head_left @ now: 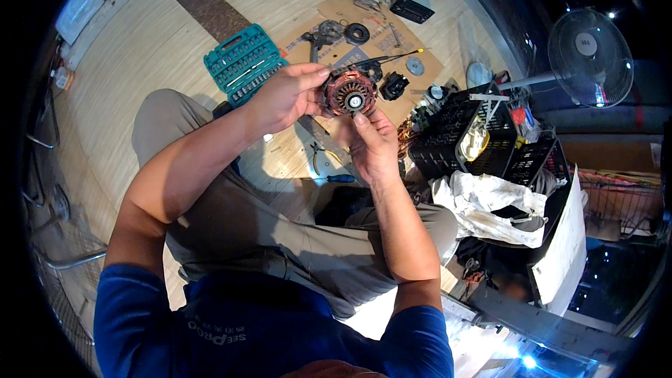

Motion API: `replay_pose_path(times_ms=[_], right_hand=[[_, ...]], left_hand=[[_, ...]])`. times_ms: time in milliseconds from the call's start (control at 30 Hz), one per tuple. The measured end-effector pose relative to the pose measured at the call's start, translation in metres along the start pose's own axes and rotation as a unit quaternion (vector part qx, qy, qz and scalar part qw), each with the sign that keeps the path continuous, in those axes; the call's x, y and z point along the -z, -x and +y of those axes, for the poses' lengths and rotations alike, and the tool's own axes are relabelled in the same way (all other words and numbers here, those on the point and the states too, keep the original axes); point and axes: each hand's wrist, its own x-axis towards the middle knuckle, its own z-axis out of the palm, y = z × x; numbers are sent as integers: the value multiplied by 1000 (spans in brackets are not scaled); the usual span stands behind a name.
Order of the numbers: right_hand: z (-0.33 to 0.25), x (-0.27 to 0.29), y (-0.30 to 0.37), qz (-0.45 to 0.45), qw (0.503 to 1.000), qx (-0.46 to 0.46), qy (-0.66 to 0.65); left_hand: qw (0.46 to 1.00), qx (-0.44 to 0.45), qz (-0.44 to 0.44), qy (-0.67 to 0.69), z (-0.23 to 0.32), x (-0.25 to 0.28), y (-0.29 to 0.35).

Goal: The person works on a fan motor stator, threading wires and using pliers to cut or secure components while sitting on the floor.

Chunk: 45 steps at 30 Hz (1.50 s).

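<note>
Between both hands I hold a round electric motor core (352, 92), with copper windings around a ring and a shiny bearing at its middle. My left hand (290, 94) grips its left edge, thumb on top. Its lower right edge is pinched by my right hand (374, 141), thumb at the front. Under and beyond it lies a flattened cardboard sheet (427, 63) bearing a black ring (357, 33), a dark bracket-like part (326, 33), a silver disc (415, 66) and a black housing part (395, 86).
A teal socket set case (241, 63) lies open at the left. Yellow-handled pliers (324, 157) and a blue screwdriver (339, 178) lie near my legs. At the right stand black crates (448, 133), a white cloth (483, 203) and a fan (589, 56). A metal-cased box (411, 2) sits farther off.
</note>
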Motion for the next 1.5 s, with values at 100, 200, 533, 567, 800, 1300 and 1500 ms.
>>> replay_pose_path(times_ms=[100,200,533,567,800,1300,1500], right_hand=[[0,-3,1,-7,1000,15,1],[1,-5,2,16,999,25,15],[-1,-3,4,21,999,27,26],[0,-3,5,25,999,26,28],[1,0,4,19,999,35,35],[1,5,2,-15,999,35,33],[0,5,3,-10,999,27,15]], left_hand=[[1000,2,-11,5,0,1,1],[1000,3,-17,5,0,-1,2],[998,-11,-52,24,-3,2,1],[998,-10,-52,24,-3,1,1],[999,-5,-40,33,-4,2,-1],[998,-8,-52,35,-3,2,-1],[998,1,-49,32,-3,1,-1]])
